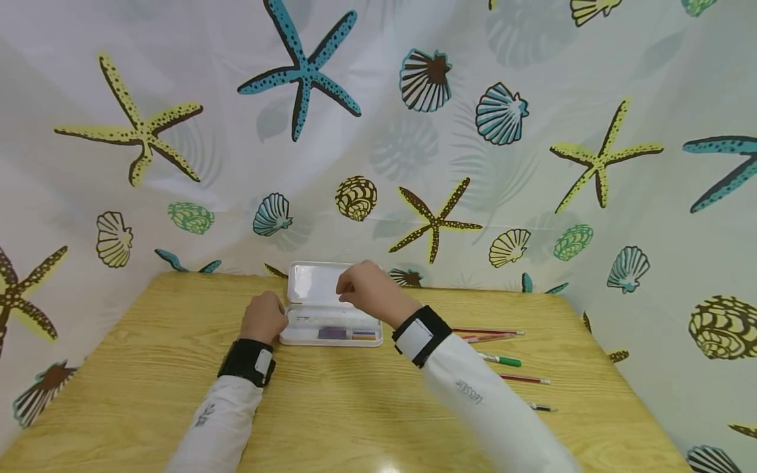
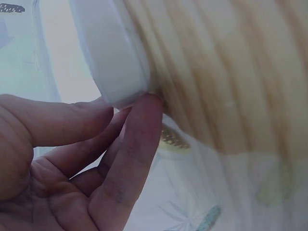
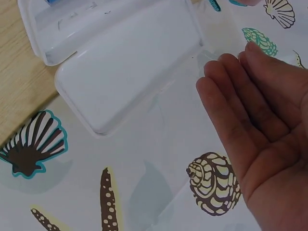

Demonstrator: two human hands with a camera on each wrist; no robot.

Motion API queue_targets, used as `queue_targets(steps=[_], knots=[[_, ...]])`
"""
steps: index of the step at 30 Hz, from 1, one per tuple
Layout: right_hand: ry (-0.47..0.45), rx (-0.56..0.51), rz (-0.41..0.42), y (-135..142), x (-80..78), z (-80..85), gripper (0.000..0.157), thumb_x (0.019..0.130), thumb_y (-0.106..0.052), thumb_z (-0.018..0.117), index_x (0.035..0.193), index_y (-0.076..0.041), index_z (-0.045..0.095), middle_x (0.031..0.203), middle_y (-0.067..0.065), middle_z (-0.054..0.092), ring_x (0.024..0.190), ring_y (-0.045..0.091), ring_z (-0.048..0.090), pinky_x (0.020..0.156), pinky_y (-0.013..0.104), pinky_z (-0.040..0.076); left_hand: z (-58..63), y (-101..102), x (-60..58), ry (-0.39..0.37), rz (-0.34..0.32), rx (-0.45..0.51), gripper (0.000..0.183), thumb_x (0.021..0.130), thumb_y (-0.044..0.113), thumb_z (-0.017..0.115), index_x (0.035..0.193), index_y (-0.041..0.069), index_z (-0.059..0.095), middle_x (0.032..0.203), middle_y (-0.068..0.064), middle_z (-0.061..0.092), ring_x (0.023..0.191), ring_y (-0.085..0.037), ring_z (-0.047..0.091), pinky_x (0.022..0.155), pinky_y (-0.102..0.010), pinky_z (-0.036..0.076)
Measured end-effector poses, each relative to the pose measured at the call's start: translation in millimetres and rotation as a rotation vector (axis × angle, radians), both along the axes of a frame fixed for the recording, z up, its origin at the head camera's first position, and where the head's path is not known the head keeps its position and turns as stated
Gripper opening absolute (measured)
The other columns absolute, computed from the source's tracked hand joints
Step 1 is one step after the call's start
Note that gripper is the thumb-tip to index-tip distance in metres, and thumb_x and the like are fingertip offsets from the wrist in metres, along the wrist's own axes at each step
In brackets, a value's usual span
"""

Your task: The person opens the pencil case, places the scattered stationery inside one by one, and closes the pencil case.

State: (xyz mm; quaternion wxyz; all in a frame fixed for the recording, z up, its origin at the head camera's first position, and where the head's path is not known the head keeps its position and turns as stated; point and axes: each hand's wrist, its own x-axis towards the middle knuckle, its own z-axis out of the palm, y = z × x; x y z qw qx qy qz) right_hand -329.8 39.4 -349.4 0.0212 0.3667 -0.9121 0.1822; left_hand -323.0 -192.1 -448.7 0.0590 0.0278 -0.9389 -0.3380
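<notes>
A white pencil case (image 1: 290, 341) lies on the table with its lid (image 1: 310, 284) raised at the back. Inside are a purple block-like item (image 1: 332, 334), its kind unclear, and a short slim item (image 1: 363, 336) beside it. My left hand (image 1: 264, 318) pinches the left end of the case; in the left wrist view thumb and fingers meet around its white corner (image 2: 118, 57). Over the right part of the lid hovers my right hand (image 1: 378, 293). Its fingers (image 3: 231, 106) are loosely bent with nothing in them, apart from the lid in the right wrist view.
On the right of the wooden table (image 1: 331, 407) lie a red pencil (image 1: 497, 331), a pink pen-like item (image 1: 493, 337), a green-capped marker (image 1: 508, 361), another red pencil (image 1: 532, 379) and a dark-tipped pen-like item (image 1: 541, 407). A shell-patterned curtain (image 1: 378, 144) hangs behind.
</notes>
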Motion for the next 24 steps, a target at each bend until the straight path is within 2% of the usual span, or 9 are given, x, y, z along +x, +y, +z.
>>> queue_targets(steps=[8,14,18,24], knots=[[0.067,0.028,0.057,24.8,27.6,10.4,0.005,0.093,-0.009,0.075,0.097,-0.009,0.078,0.091,0.001,0.074,0.082,0.012,0.068,0.077,0.029,0.054,2.2,1.2,2.8,0.017,-0.01,-0.015,0.037,0.078,-0.008,0.054,0.052,0.013,0.037,0.054,0.003,0.024,0.048,-0.013,0.024,0.046,-0.027,0.021],[0.069,-0.003,0.034,46.1,50.0,11.7,0.005,0.092,-0.011,0.077,0.097,-0.012,0.079,0.091,-0.003,0.073,0.082,0.01,0.066,0.076,0.028,0.053,-4.5,0.1,-1.5,0.002,0.001,-0.017,0.035,0.078,-0.007,0.055,0.052,0.012,0.041,0.053,0.002,0.027,0.048,-0.014,0.028,0.046,-0.028,0.023],[0.07,-0.051,0.044,62.1,65.1,12.5,0.007,0.09,-0.01,0.079,0.096,-0.012,0.078,0.09,-0.004,0.073,0.082,0.009,0.065,0.076,0.027,0.054,-3.6,0.4,-1.3,-0.011,0.01,-0.023,0.032,0.078,-0.007,0.056,0.054,0.01,0.044,0.054,0.001,0.032,0.049,-0.016,0.033,0.046,-0.028,0.026],[0.077,-0.056,0.026,88.8,87.2,15.3,0.009,0.089,-0.008,0.079,0.097,-0.013,0.078,0.092,-0.005,0.073,0.084,0.009,0.067,0.077,0.029,0.056,-0.3,1.3,0.2,-0.021,0.007,-0.019,0.033,0.078,-0.007,0.056,0.053,0.011,0.043,0.053,0.001,0.031,0.049,-0.015,0.032,0.046,-0.028,0.025]])
